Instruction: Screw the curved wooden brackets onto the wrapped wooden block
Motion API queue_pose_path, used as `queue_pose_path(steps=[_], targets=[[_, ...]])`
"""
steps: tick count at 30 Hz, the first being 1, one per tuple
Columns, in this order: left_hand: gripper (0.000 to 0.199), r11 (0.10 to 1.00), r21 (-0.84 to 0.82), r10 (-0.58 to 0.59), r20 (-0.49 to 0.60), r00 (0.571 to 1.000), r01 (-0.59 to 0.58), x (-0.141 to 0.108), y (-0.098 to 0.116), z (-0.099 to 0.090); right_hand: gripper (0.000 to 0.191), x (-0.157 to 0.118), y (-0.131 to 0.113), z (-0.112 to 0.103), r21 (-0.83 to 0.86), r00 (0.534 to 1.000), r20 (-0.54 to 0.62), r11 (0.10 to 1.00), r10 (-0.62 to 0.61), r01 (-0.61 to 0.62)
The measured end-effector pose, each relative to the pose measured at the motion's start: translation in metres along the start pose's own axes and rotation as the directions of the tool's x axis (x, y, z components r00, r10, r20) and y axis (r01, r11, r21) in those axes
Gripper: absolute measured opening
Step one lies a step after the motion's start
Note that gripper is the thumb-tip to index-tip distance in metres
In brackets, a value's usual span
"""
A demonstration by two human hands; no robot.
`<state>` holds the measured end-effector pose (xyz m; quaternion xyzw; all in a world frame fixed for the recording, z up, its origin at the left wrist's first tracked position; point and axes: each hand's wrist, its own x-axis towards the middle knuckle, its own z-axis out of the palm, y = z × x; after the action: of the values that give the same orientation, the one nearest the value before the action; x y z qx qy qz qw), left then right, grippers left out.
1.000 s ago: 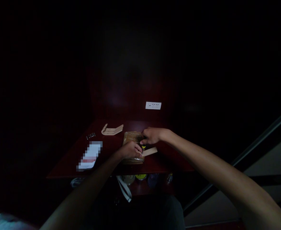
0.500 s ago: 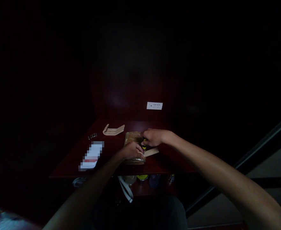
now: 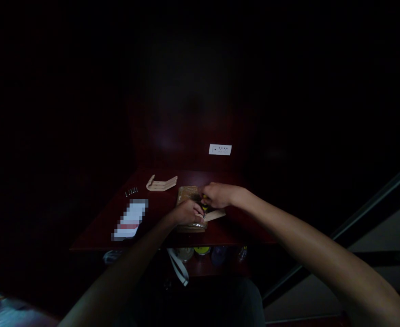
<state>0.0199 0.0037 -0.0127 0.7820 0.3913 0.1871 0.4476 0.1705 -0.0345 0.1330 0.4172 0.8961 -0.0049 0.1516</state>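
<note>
My right hand (image 3: 217, 194) is closed around the yellow-and-black handle of a screwdriver (image 3: 204, 206), which points down at a pale wooden piece (image 3: 216, 215). With its fingers pressed on that piece's left end, my left hand (image 3: 188, 212) holds it against a brown, tape-wrapped block (image 3: 187, 193). The screwdriver's tip meets the wood right beside my left fingertips; whether a screw is under it is too small to tell. Part of the block is hidden beneath my left hand.
A curved wooden part (image 3: 162, 184) lies at the back left of the dark red table (image 3: 97, 234). Several small metal screws (image 3: 130, 191) and a blurred white sheet (image 3: 131, 220) are at the left. Jars and a white strap (image 3: 178, 267) show below the edge. A socket (image 3: 220, 149) is on the wall.
Almost nothing differs. The whole view has shifted up slightly, and my right hand has turned a little on the screwdriver while my left hand stays on the wooden piece.
</note>
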Motion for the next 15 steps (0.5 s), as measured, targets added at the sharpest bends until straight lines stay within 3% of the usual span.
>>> queue_pose_path(steps=[6, 9, 15], targets=[[0.032, 0.999, 0.044, -0.007, -0.020, 1.000, 0.008, 0.0004, -0.0026, 0.0011, 0.044, 0.0090, 0.0038, 0.0058, -0.045, 0.997, -0.052, 0.997, 0.060, -0.062], [0.033, 0.999, 0.052, 0.011, -0.034, 0.999, -0.009, 0.0002, -0.0017, 0.0000, 0.044, 0.0079, 0.0032, 0.0056, -0.008, 0.996, -0.018, 0.996, 0.084, -0.084], [0.032, 1.000, 0.019, -0.006, -0.017, 1.000, 0.006, -0.0033, 0.0067, -0.0015, 0.033, 0.0008, 0.0014, -0.0006, 0.046, 1.000, 0.013, 0.999, 0.003, -0.004]])
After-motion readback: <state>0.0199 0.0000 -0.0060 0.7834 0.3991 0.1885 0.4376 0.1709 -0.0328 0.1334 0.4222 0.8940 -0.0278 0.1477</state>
